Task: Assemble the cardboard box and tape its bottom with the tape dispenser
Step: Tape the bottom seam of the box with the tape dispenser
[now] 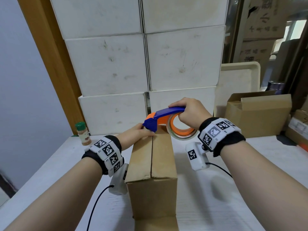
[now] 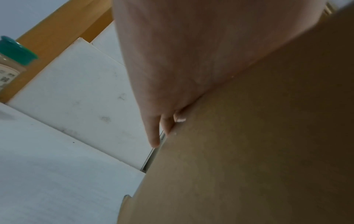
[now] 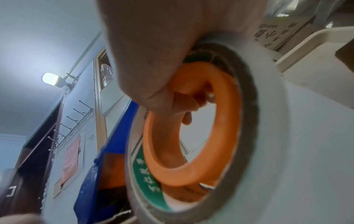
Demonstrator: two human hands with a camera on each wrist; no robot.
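The cardboard box (image 1: 152, 165) stands on the white desk (image 1: 250, 164), its bottom flaps folded shut and facing up, the seam (image 1: 151, 155) running straight away from the person. No tape seems to lie along that seam yet. The right hand (image 1: 190, 112) has its grip wrapped through the orange ring of the tape dispenser (image 1: 166, 120), fingers curled inside the roll as the right wrist view shows. The blue nose sits at the far end of the box, right over the seam. The left hand (image 1: 138, 134) lies flat on the far left flap, fingers stretched out and pressing beside the nose; I can't tell if it is pinning a tape end.

From here the good move, I'd say, is to anchor the tape end over the far edge first, then draw the dispenser toward the body along the seam, keeping the nose low and centred so both flaps catch equal tape. The left hand should keep the flaps level and closed. A spice jar (image 1: 82, 134) stands well off to the left, out of the way.
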